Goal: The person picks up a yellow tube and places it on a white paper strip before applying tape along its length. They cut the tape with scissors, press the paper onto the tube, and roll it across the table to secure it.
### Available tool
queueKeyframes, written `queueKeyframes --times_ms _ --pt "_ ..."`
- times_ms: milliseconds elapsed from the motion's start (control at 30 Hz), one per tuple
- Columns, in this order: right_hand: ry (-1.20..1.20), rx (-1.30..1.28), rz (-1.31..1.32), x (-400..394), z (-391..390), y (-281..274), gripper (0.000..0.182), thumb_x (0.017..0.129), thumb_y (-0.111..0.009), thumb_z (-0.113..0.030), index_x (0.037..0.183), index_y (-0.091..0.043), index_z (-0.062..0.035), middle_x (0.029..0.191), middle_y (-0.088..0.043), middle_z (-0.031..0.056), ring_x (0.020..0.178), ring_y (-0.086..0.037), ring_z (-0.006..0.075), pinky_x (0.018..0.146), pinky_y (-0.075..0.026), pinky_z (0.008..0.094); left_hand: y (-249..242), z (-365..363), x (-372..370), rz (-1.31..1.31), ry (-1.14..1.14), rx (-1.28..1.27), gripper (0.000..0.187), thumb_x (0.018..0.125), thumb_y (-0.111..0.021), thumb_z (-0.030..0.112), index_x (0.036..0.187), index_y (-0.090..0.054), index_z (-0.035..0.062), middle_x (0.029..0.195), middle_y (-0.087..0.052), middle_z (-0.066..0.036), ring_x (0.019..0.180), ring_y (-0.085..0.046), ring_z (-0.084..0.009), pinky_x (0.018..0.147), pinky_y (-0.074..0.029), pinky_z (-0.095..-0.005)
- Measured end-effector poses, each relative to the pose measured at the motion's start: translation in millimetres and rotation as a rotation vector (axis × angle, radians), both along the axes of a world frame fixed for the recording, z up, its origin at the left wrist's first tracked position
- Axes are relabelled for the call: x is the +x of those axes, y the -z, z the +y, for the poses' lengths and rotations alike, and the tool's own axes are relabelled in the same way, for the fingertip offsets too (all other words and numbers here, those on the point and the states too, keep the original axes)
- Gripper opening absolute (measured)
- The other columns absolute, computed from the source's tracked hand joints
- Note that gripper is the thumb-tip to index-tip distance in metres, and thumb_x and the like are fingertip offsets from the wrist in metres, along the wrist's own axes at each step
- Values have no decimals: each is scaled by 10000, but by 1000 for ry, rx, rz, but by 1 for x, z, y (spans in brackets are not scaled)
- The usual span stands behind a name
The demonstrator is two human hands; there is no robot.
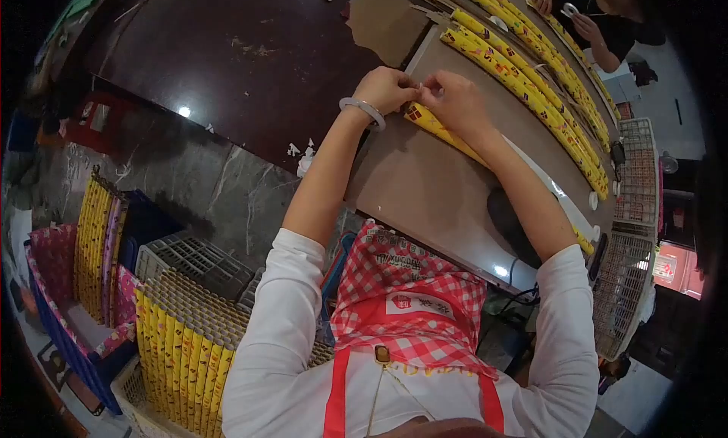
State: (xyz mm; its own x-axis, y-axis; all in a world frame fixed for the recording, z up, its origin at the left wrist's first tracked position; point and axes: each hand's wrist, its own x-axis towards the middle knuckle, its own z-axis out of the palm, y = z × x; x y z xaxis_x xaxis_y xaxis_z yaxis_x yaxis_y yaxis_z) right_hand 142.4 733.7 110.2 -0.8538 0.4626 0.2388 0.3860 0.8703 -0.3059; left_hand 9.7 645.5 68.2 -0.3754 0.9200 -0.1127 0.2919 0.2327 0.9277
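My left hand [385, 91] and my right hand [456, 104] meet at the fingertips over the table, both pinched closed. A tiny whitish bit shows between the fingertips, too small to name. Just below them is the near end of a yellow patterned tube [441, 131], which runs away under my right forearm. A bracelet [364, 112] circles my left wrist. A white strip [540, 170] lies beyond the tube, partly hidden by my right arm.
More long yellow tubes [523, 81] lie along the table's far side. Another person's hand [585, 28] holds a white ring-shaped roll [569, 10]. Lower left, upright tubes fill a crate [129, 396] and a pink-lined box [45, 256]. Wire baskets [623, 290] stand at right.
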Motion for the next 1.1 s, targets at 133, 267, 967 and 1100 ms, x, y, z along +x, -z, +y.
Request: queueKeyframes --times_ms 133,267,967,1100 --pt "-4 -100 23 -2 6 6 192 773 -612 -228 830 -616 -44 732 -618 119 680 -608 247 609 -477 334 1 -1 -1 20 9 16 249 735 -629 238 876 -681 39 664 -641 -87 526 -593 -145 574 -477 -266" --pt "-29 -185 63 1 9 6 191 777 -619 -221 844 -616 -42 694 -613 112 632 -604 220 577 -472 315 -1 -1 -1 -8 26 16 238 741 -621 237 862 -684 42 653 -636 -80 498 -577 -141 562 -473 -264" --pt "73 -211 2 1 12 7 184 769 -611 -228 830 -631 -55 678 -618 88 595 -598 170 556 -468 296 0 0 0 -64 21 20 213 749 -606 214 862 -688 53 636 -631 -60 497 -570 -120 527 -461 -258" --pt "52 -238 8 1 9 7 180 766 -616 -212 826 -623 -43 694 -620 96 613 -600 172 571 -470 295 0 1 -1 -56 33 -15 225 749 -602 213 873 -683 44 617 -623 -64 492 -569 -122 521 -460 -258"
